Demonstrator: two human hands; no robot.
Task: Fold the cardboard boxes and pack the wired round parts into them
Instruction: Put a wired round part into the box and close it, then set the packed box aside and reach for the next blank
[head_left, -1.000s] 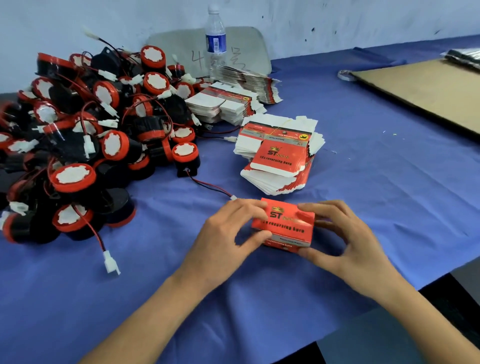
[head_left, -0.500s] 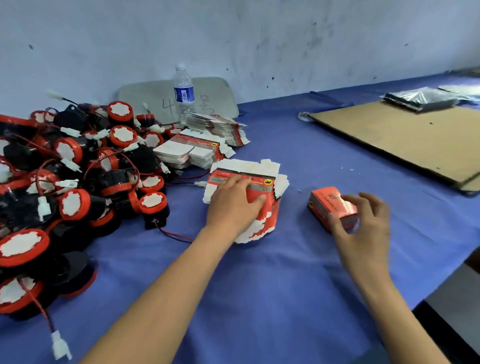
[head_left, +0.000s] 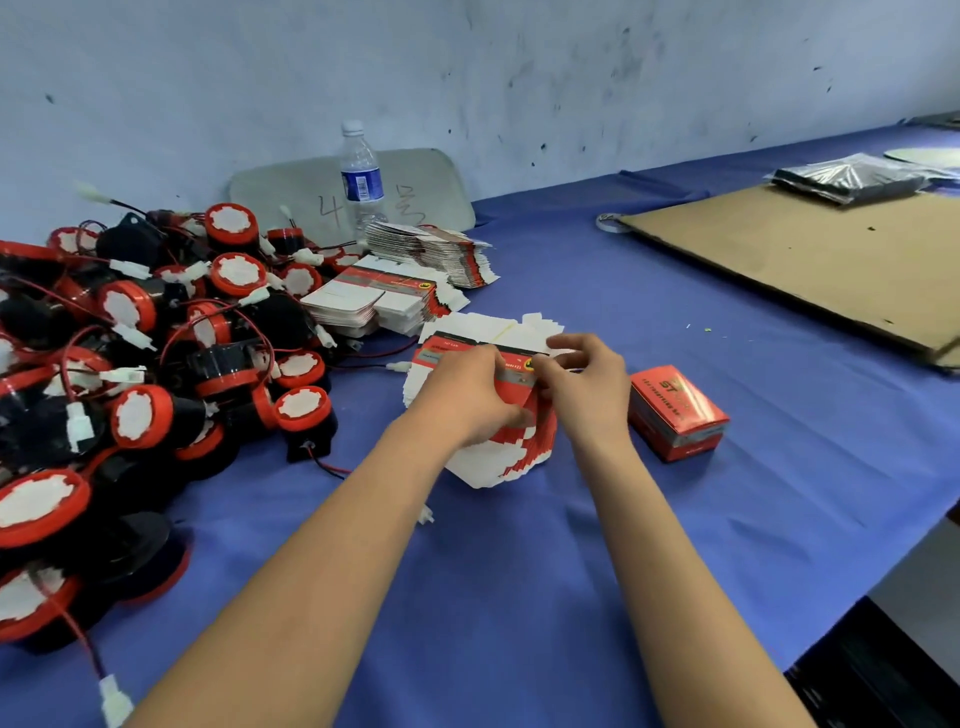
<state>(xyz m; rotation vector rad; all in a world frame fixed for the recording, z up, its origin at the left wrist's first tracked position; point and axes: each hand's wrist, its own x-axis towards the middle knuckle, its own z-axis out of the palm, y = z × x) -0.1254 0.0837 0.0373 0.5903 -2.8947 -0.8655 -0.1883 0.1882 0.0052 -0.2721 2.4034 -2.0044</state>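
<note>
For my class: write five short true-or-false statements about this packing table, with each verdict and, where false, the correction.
1. The left hand and the right hand both hold the stack of flat box blanks. True.
2. The folded red box lies in the pile of wired round parts. False: it stands on the blue cloth, to the right of the right hand, apart from the pile.
3. The water bottle stands upright near the wall. True.
4. The brown cardboard sheet lies under the stack. False: it lies far to the right, apart from it.
5. The pile lies left of the left hand. True.
</note>
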